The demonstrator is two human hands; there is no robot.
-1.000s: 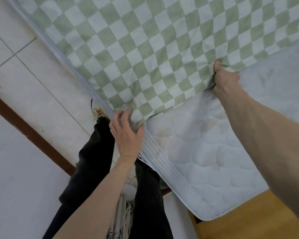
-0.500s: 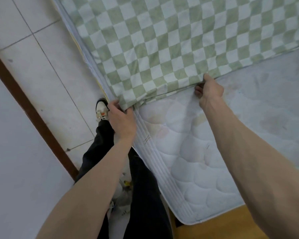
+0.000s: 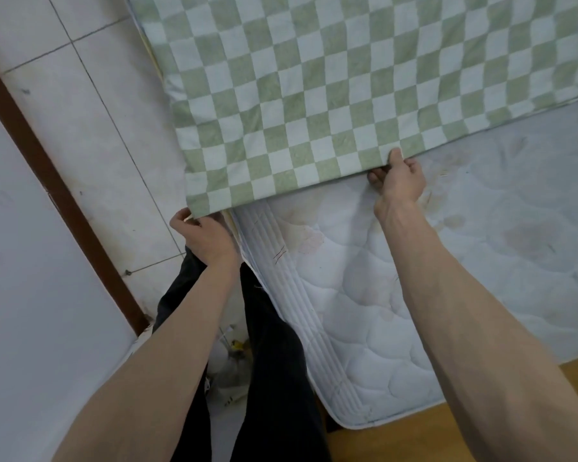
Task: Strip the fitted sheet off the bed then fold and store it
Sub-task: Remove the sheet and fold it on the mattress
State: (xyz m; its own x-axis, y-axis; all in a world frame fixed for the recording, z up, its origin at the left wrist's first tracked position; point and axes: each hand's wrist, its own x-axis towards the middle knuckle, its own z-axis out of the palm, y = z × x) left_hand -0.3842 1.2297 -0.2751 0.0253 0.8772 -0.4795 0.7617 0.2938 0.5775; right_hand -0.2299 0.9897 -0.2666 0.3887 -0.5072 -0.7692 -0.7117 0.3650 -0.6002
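The green-and-white checked sheet (image 3: 314, 88) covers the far part of a white quilted mattress (image 3: 397, 278), whose near end lies bare. My left hand (image 3: 204, 238) pinches the sheet's near corner just off the mattress's left side. Further right, my right hand (image 3: 399, 180) grips the sheet's near edge, thumb on top and fingers tucked under the fabric. Between the two hands the edge runs taut and straight.
White floor tiles (image 3: 90, 128) run along the bed's left side, with a brown skirting strip (image 3: 47, 181) and a pale wall beyond. My dark trouser legs (image 3: 274, 361) stand against the mattress side. Small debris lies by my feet. A wooden board (image 3: 414, 441) shows under the mattress's near corner.
Both hands have drawn the sheet's edge further up the bed, baring more mattress. The left hand moved out past the mattress side, and the bunched edge has pulled straight.
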